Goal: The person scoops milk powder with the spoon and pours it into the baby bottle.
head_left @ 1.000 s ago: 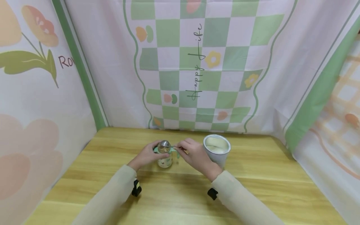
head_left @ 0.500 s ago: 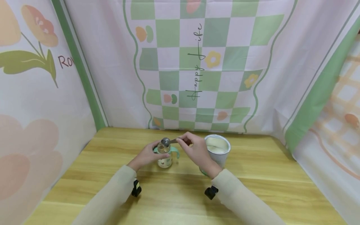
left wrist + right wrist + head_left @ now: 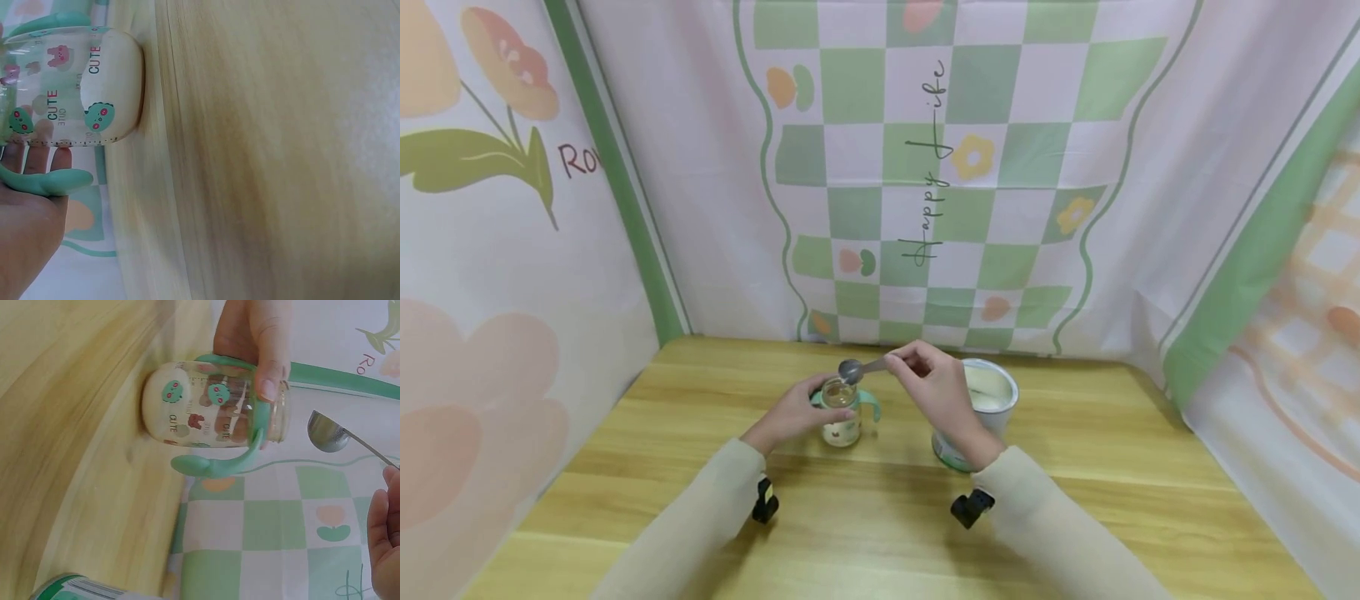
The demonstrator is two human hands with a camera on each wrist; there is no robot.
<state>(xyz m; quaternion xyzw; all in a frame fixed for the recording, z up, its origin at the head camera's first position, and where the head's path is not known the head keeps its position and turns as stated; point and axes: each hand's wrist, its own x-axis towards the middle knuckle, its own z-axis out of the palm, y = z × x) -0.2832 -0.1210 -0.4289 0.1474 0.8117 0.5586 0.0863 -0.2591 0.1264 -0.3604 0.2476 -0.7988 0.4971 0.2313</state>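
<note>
In the head view, my left hand [image 3: 797, 414] grips a clear baby bottle [image 3: 841, 432] around its upper body, fingers behind it and thumb across the front. The bottle stands upright and uncapped on the table, with green side handles and cartoon prints. A pale cream fill covers its bottom, as the left wrist view of the bottle [image 3: 119, 81] shows. My right hand [image 3: 936, 387] pinches the handle of a metal measuring spoon [image 3: 851, 372]. The spoon's round bowl hangs just above the bottle mouth; in the right wrist view the spoon [image 3: 328, 434] is apart from the rim.
Right of the bottle stands an open can [image 3: 953, 454] with pale powder [image 3: 983, 398] inside, partly hidden behind my right hand and wrist. A wooden table [image 3: 865, 517] lies beneath everything. Printed curtains [image 3: 917, 208] hang along its back and sides.
The spoon's bowl, earlier tipped over the bottle mouth, has turned and now shows its hollow side. My right hand has risen and shifted slightly right. My left hand and the bottle stay in place.
</note>
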